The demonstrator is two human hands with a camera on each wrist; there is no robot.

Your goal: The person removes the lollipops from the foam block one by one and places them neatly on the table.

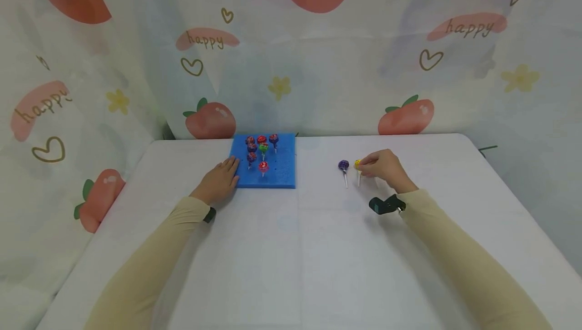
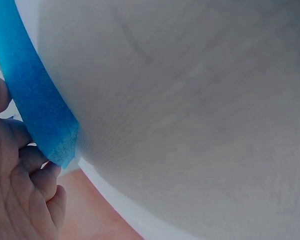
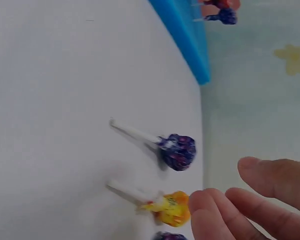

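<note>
My left hand (image 1: 220,181) rests against the left edge of a blue foam board (image 1: 284,173), its fingers along the board's side in the left wrist view. Several wrapped lollipops stand upright in the board, among them a green one (image 1: 263,147) and a red one (image 1: 263,167). Over to the right, my right hand (image 1: 382,167) is at a yellow lollipop (image 3: 174,209) lying on the table. Its fingertips reach the candy's wrapper, with a gap between thumb and fingers. Beside that lies a purple lollipop (image 3: 179,152). Another dark lollipop (image 3: 170,236) shows partly at the lower edge of the right wrist view.
A white cloth-covered table (image 1: 273,249) spreads under both arms. Behind it hangs a printed curtain (image 1: 318,67) with peaches, hearts and flowers, close to the board's far edge. A black wrist camera mount (image 1: 386,204) sticks out below the right wrist.
</note>
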